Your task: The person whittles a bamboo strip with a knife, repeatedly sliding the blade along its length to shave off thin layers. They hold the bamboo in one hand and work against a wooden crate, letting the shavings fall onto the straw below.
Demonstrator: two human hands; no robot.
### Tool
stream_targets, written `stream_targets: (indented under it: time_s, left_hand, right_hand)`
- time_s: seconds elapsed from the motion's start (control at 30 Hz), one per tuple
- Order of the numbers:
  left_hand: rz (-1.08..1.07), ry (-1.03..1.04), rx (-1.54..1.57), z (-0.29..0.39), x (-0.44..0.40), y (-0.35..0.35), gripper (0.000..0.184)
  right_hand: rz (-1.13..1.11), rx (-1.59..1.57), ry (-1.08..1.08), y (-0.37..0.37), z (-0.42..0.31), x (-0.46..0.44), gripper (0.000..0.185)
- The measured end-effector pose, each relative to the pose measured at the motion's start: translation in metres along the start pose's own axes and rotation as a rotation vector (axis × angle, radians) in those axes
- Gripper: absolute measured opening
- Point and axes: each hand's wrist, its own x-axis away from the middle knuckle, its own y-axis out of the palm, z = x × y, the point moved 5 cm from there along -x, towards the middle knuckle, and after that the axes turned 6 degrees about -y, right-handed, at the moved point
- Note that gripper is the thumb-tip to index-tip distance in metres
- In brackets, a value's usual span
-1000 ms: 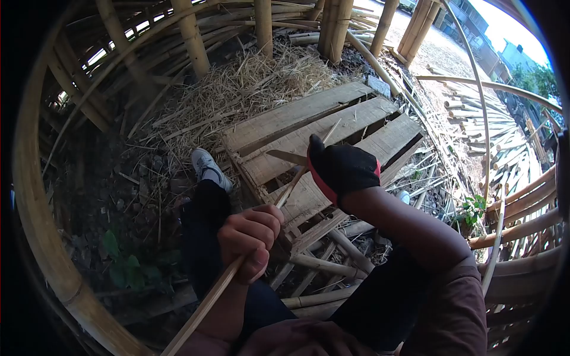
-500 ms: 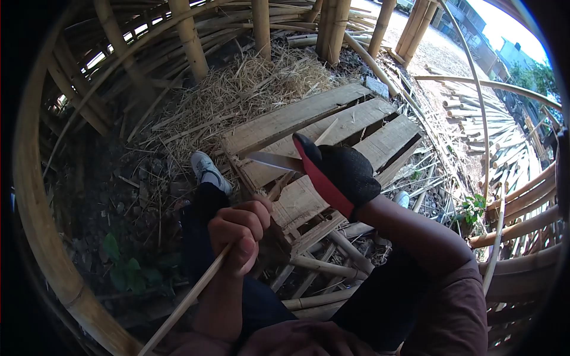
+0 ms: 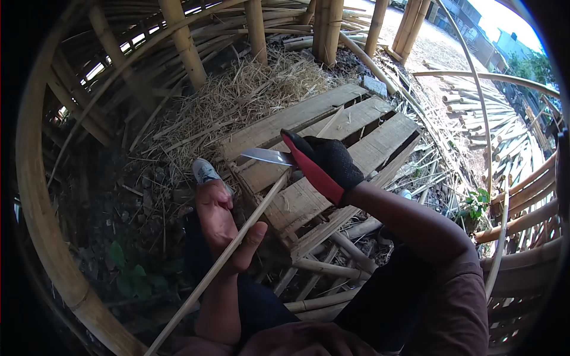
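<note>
My left hand (image 3: 224, 222) is bare and open, palm turned up and fingers stretched forward. A long thin bamboo strip (image 3: 199, 291) lies slantwise across it between thumb and palm, without the fingers wrapped round it. My right hand (image 3: 325, 163), in a black and red glove, is closed on a knife (image 3: 268, 155) whose blade points left. The strip runs up to the gloved hand, and its far end shows beyond that hand over the slats. Whether the right fingers also pinch the strip is hidden. Beneath is a slatted wooden pallet (image 3: 371, 145).
A heap of straw-like shavings (image 3: 255, 89) lies behind the pallet. Bamboo posts (image 3: 256, 32) stand at the back, and a curved bamboo pole (image 3: 44, 225) borders the left. Cut bamboo poles (image 3: 496, 118) lie outside at right. My shoe (image 3: 205, 170) is left of the pallet.
My left hand has loosened from a fist round the strip to an open palm, reaching slightly forward and left. My right hand with the knife has shifted a little left.
</note>
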Motion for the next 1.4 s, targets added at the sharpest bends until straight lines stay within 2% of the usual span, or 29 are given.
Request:
stream_targets:
  time_s: [0.03,0.07,0.1,0.17,0.23,0.3,0.33,0.37,0.43,0.47,0.5,0.57,0.6,0.67,0.77,0.83,0.9,0.93,1.0,1.2,1.3,1.4]
  left_hand:
    - [-0.036,-0.028,-0.081,0.000,0.001,0.002,0.066]
    - [-0.111,-0.078,-0.096,0.002,0.001,0.006,0.060]
    - [-0.112,-0.078,-0.094,0.000,0.004,0.006,0.060]
    - [-0.120,-0.503,0.061,-0.029,0.018,0.006,0.057]
    - [-0.098,-0.554,0.120,-0.036,0.020,0.004,0.051]
    - [-0.131,-1.078,0.650,-0.037,0.030,0.009,0.045]
    - [-0.205,-1.124,0.790,-0.034,0.031,0.016,0.045]
    - [-0.201,-1.123,0.790,-0.030,0.026,0.017,0.045]
    - [-0.420,-1.367,1.217,-0.002,0.024,0.038,0.044]
    - [-0.366,-1.406,1.161,0.004,0.024,0.039,0.042]
    - [-0.363,-1.404,1.164,0.001,0.026,0.036,0.042]
    - [-0.332,-1.348,1.358,-0.003,0.026,0.032,0.042]
    - [-0.332,-1.369,1.193,-0.004,0.027,0.029,0.042]
    - [-0.347,-1.370,1.149,-0.010,0.026,0.026,0.043]
    - [-0.352,-1.372,1.070,-0.009,0.026,0.025,0.042]
    - [-0.341,-1.377,1.036,-0.009,0.025,0.026,0.042]
    - [-0.348,-1.374,0.943,-0.013,0.025,0.023,0.041]
    - [-0.347,-1.374,0.944,-0.015,0.025,0.022,0.041]
    - [-0.456,-1.328,0.770,-0.018,0.026,0.018,0.043]
    - [-0.516,-1.303,0.609,-0.011,0.021,0.013,0.044]
    - [-0.444,-1.316,0.686,-0.010,0.022,0.016,0.039]
    - [-0.411,-1.352,0.631,-0.012,0.026,0.016,0.037]
  right_hand:
    - [0.093,-0.022,-0.030,-0.004,-0.001,-0.001,0.057]
    - [0.032,-0.026,0.053,-0.006,0.005,-0.004,0.045]
    - [0.032,-0.024,0.055,-0.008,0.003,-0.004,0.045]
    - [0.092,-0.104,0.173,-0.013,0.005,-0.003,0.044]
    - [0.054,-0.111,0.240,-0.011,0.006,-0.001,0.044]
    - [0.009,-0.119,0.306,-0.003,0.012,0.003,0.045]
    - [0.027,-0.023,0.185,0.000,0.012,0.004,0.045]
    - [0.044,0.074,0.061,0.003,0.010,0.005,0.046]
    - [0.030,0.084,0.036,0.008,0.012,0.009,0.045]
    - [0.018,0.094,0.016,0.009,0.012,0.010,0.045]
    - [0.015,0.095,0.014,0.010,0.015,0.011,0.045]
    - [0.095,0.145,-0.240,0.007,0.011,0.014,0.043]
    - [0.091,0.144,-0.239,0.007,0.018,0.013,0.043]
    - [0.075,-0.178,0.113,0.005,0.042,0.006,0.042]
    - [0.016,-0.029,0.169,-0.021,0.022,0.009,0.047]
    - [-0.036,0.029,0.164,-0.029,0.022,0.014,0.042]
    - [-0.021,0.145,-0.079,-0.025,0.023,0.022,0.037]
    - [-0.023,0.145,-0.078,-0.023,0.023,0.026,0.037]
    - [0.027,0.302,-0.333,-0.018,0.010,0.038,0.030]
    - [-0.146,0.412,-0.265,-0.009,-0.018,0.050,0.028]
    - [-0.185,0.460,-0.256,-0.003,-0.015,0.054,0.026]
    - [-0.191,0.483,-0.289,-0.003,-0.009,0.052,0.025]
